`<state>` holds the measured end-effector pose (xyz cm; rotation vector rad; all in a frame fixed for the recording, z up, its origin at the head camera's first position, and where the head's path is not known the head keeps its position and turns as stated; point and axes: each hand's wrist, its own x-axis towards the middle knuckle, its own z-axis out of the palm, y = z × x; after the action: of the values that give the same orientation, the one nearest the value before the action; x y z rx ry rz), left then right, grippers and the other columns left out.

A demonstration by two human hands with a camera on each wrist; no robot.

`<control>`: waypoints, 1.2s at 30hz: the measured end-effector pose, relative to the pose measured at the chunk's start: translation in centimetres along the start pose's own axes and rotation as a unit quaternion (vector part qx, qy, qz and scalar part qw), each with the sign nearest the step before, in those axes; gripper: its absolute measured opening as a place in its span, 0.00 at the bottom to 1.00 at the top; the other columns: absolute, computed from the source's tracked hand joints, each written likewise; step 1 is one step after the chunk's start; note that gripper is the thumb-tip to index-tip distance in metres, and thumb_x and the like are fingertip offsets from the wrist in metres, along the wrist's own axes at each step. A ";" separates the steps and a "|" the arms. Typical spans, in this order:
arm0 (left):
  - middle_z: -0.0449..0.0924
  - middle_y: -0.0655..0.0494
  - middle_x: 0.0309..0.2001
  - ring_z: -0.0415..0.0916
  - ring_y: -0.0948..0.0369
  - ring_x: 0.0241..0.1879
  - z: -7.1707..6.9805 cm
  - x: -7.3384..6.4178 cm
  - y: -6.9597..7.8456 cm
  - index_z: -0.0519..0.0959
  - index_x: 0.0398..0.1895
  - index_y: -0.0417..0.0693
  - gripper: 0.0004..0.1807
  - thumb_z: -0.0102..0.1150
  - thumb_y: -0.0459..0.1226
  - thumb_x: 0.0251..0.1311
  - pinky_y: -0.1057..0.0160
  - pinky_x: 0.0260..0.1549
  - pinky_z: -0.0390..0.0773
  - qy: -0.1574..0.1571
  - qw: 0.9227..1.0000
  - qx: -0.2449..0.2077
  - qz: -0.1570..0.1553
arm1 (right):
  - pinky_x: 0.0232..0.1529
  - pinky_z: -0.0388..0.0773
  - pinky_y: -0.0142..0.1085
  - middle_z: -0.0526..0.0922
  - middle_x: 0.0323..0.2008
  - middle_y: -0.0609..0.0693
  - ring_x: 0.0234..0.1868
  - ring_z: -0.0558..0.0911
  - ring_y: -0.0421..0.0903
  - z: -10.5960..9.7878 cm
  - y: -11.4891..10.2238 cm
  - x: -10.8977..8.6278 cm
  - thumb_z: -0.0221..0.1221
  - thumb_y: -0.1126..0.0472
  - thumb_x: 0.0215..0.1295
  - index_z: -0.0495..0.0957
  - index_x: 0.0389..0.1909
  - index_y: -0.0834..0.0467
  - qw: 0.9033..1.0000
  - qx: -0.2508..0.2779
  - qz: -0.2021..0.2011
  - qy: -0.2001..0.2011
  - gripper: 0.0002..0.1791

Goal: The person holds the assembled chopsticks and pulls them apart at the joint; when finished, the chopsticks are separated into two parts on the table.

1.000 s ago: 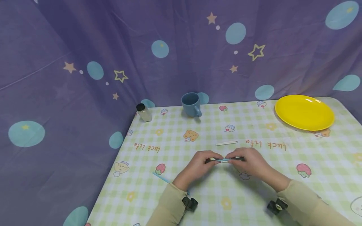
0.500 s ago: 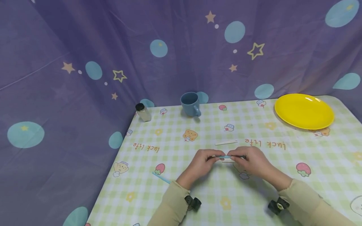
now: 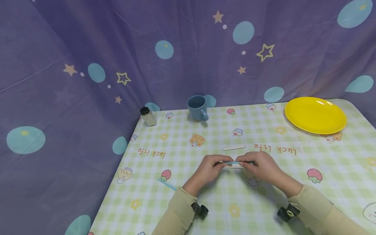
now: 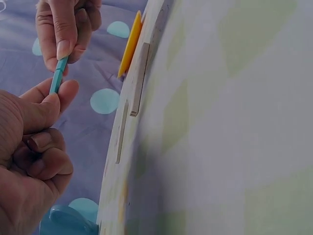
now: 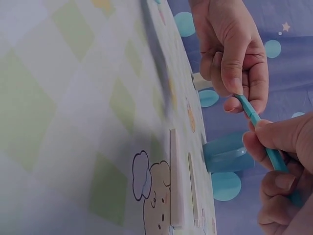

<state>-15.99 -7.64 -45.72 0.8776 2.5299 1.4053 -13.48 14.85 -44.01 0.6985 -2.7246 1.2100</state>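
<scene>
Above the middle of the table, a thin teal stick (image 3: 233, 162) with a seam across it is held level between both hands. My left hand (image 3: 208, 169) pinches one end with thumb and fingers. The other part is pinched by my right hand (image 3: 262, 167). In the right wrist view the teal stick (image 5: 277, 160) runs back under the right fingers. The left wrist view shows its seam (image 4: 59, 69) between the two thumbs. A pale flat bar (image 3: 236, 166) lies on the table just below the hands, partly hidden by them.
Two thin white strips (image 3: 235, 148) lie side by side beyond the hands. A light-blue stick (image 3: 166, 184) is left of my left forearm. Along the back stand a black-capped jar (image 3: 148, 117), a blue mug (image 3: 197, 109) and a yellow plate (image 3: 315, 116).
Over the last second both hands have turned slightly, with the stick a little higher in view. More of the pale bar shows below them. Both grips on the stick have stayed.
</scene>
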 end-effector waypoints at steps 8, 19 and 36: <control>0.85 0.64 0.46 0.78 0.72 0.40 0.1 0.0 -0.3 0.86 0.45 0.54 0.12 0.59 0.31 0.64 0.72 0.39 0.75 0.005 1.000 0.003 0.003 | 0.28 0.75 0.32 0.87 0.35 0.44 0.29 0.79 0.34 0.2 0.2 0.0 0.66 0.66 0.60 0.88 0.39 0.52 1.000 0.009 0.016 0.004 0.08; 0.85 0.63 0.45 0.76 0.72 0.38 -0.1 0.0 -0.2 0.86 0.45 0.53 0.12 0.60 0.31 0.64 0.71 0.38 0.75 -0.004 1.000 0.008 -0.006 | 0.30 0.76 0.33 0.86 0.34 0.44 0.30 0.81 0.36 -0.3 -0.1 0.2 0.65 0.65 0.62 0.88 0.41 0.54 1.000 0.008 0.007 -0.023 0.08; 0.85 0.66 0.36 0.77 0.61 0.30 -0.7 -0.5 -1.0 0.83 0.47 0.56 0.12 0.55 0.32 0.68 0.71 0.33 0.73 -0.028 0.999 0.010 -0.019 | 0.37 0.79 0.39 0.86 0.36 0.44 0.36 0.82 0.41 -0.6 1.0 0.1 0.66 0.65 0.61 0.87 0.37 0.53 1.000 -0.003 0.020 -0.018 0.05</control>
<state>-16.31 -8.82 -46.26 0.8567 2.5096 1.3268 -14.09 15.84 -44.22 0.6739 -2.7831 1.2098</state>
